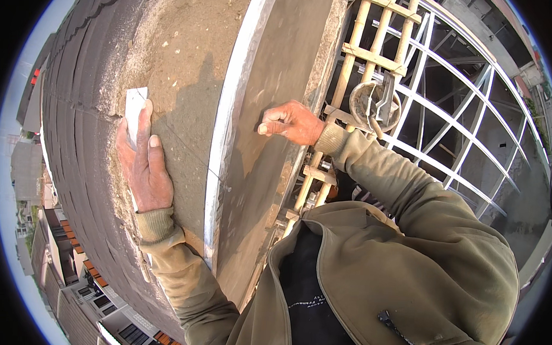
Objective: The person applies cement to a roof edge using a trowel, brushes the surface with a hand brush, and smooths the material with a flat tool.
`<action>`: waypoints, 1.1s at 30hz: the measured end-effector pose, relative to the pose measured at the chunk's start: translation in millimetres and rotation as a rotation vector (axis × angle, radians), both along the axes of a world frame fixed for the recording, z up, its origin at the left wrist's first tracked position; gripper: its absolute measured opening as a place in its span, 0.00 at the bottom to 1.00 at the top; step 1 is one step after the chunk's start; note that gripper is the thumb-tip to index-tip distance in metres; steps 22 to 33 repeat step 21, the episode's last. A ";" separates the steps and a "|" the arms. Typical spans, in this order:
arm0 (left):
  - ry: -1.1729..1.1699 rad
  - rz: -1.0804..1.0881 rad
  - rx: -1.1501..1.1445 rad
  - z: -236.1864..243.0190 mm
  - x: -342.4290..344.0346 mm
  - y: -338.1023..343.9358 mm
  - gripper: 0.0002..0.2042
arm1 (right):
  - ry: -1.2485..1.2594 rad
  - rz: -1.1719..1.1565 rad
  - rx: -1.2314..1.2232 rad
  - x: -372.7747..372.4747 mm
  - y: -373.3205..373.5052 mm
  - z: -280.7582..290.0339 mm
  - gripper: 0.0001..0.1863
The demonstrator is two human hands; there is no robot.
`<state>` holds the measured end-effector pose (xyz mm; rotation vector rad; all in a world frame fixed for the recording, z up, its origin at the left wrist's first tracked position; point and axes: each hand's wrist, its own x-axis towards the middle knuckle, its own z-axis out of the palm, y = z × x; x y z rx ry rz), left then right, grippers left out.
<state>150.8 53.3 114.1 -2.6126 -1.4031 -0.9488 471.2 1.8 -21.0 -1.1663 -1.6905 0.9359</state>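
Observation:
My left hand (145, 168) grips a narrow white flat piece (136, 101) against the rough cement top of the wall (197, 66). A thin dark string (186, 146) runs slantwise from near that piece to a small dark thing (227, 188) beside a long pale straightedge (224, 128) along the wall's edge. Over the smooth grey plastered face (280, 51), my right hand (290, 122) is closed, thumb and fingers pinched together. What it pinches, if anything, I cannot make out.
A mortar-stained bucket (358, 102) with a metal tool inside stands at the right on bamboo scaffolding (377, 54). Beyond spreads a white metal truss frame (454, 121) over a drop. Dark roof tiles (77, 129) slope away at the left, with houses below.

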 end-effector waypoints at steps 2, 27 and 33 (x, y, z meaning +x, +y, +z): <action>0.038 0.000 0.010 0.7 -2.7 4.0 0.25 | -0.139 -0.058 -0.044 0.7 4.1 18.7 0.27; -0.353 0.352 0.051 -17.2 -58.2 -35.6 0.26 | 0.014 -0.836 0.052 101.1 -109.7 -31.6 0.11; -0.353 0.352 0.051 -17.2 -58.2 -35.6 0.26 | 0.014 -0.836 0.052 101.1 -109.7 -31.6 0.11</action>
